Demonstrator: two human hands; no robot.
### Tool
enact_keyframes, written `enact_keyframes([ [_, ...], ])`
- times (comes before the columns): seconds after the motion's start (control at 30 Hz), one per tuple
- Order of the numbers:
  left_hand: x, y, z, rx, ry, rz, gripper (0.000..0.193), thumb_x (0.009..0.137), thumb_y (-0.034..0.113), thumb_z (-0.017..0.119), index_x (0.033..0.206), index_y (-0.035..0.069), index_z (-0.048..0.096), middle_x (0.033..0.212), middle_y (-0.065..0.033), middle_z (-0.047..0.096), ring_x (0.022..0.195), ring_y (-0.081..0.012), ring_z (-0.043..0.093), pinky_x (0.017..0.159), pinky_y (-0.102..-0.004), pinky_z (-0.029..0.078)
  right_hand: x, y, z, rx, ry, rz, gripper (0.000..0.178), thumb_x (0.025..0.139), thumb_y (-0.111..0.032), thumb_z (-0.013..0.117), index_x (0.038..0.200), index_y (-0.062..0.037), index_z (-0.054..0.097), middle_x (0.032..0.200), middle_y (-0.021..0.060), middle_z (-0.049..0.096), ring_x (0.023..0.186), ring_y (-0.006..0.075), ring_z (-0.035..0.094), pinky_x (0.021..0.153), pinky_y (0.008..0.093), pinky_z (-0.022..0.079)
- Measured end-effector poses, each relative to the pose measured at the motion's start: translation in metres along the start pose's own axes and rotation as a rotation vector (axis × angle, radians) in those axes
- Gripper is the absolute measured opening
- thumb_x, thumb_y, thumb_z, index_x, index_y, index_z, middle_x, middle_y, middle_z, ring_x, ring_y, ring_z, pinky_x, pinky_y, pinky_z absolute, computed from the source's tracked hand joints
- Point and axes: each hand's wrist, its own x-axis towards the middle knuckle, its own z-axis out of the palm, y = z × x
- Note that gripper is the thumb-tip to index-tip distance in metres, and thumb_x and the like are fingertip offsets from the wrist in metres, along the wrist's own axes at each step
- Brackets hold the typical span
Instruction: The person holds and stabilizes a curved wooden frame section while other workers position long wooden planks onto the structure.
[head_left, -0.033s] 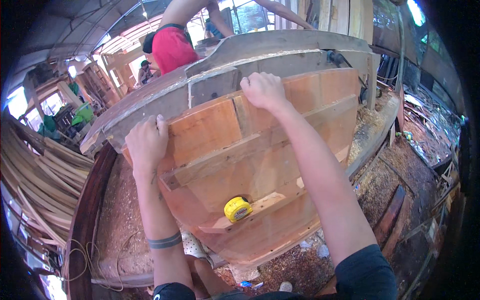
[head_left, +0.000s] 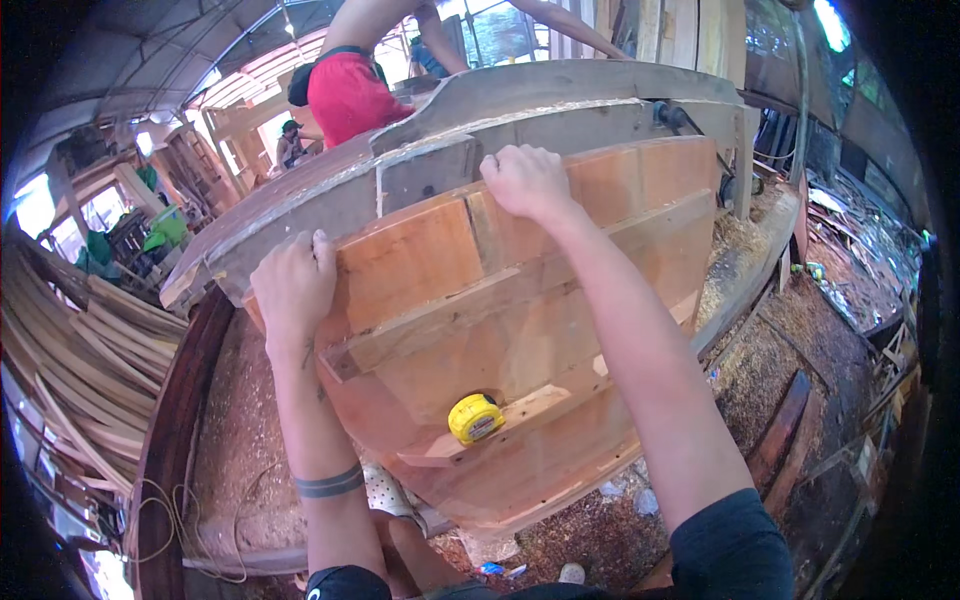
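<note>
In boat shed, against grey hull (head_left: 560, 110): wood panel (head_left: 500, 330) tilted upright. Left hand (head_left: 293, 285) fingers curled over panel's upper-left edge; right hand (head_left: 525, 180) fingers hooked on top edge. Long axis runs left-right. Yellow tape measure (head_left: 476, 418) on lower batten, nearer left hand.

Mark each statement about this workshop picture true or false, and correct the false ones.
1. Both hands grip the top edge of the wooden panel. True: the left hand and the right hand are both on it.
2. A yellow tape measure rests on a ledge of the panel. True.
3. The right hand holds the tape measure. False: it grips the panel edge, well above the tape measure.
4. The ground is bare and swept. False: wood shavings cover it.
5. A dark band circles the left forearm. True.
6. Nobody else is in view. False: a person in red shorts stands behind the panel.
</note>
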Motion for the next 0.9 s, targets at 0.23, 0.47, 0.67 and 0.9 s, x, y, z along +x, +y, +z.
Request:
enact_keyframes([
  [0.23,0.0006,-0.001,0.0006,-0.014,0.002,0.003,0.04,0.096,0.03,0.041,0.079,0.001,0.062,0.084,-0.0255,0.063,0.083,-0.0445,0.06,0.074,-0.0529,0.044,-0.0013,-0.002,-0.0035,-0.024,-0.008,-0.003,0.046,0.087,-0.032,0.041,0.076,0.0,0.072,0.083,0.025,0.068,0.082,0.0389,0.068,0.081,0.0484,0.052],
  [0.47,0.0005,-0.0004,-0.0001,-0.009,-0.004,0.003,0.04,0.096,0.03,0.041,0.078,0.001,0.062,0.083,-0.0251,0.063,0.083,-0.0441,0.06,0.074,-0.0529,0.044,-0.001,-0.0028,-0.0041,-0.031,-0.007,-0.001,0.045,0.087,-0.032,0.042,0.076,0.0003,0.072,0.083,0.0253,0.068,0.083,0.0393,0.068,0.081,0.048,0.053],
  [0.67,0.001,-0.0008,0.0009,0.0,0.002,0.007,0.04,0.096,0.03,0.04,0.078,0.001,0.062,0.083,-0.0248,0.063,0.083,-0.0441,0.061,0.073,-0.0528,0.044,-0.0009,-0.0022,-0.0036,-0.029,-0.016,0.001,0.045,0.086,-0.032,0.042,0.077,0.0004,0.072,0.083,0.0258,0.068,0.083,0.0395,0.068,0.082,0.0479,0.052],
  [0.9,0.0006,-0.0011,0.0015,-0.003,0.025,0.013,0.041,0.096,0.031,0.042,0.077,0.001,0.062,0.08,-0.0254,0.063,0.08,-0.0446,0.061,0.073,-0.0534,0.045,-0.0021,-0.0023,-0.0036,-0.014,0.009,-0.006,0.045,0.086,-0.031,0.042,0.075,-0.0004,0.072,0.082,0.025,0.068,0.082,0.0395,0.068,0.081,0.048,0.052],
])
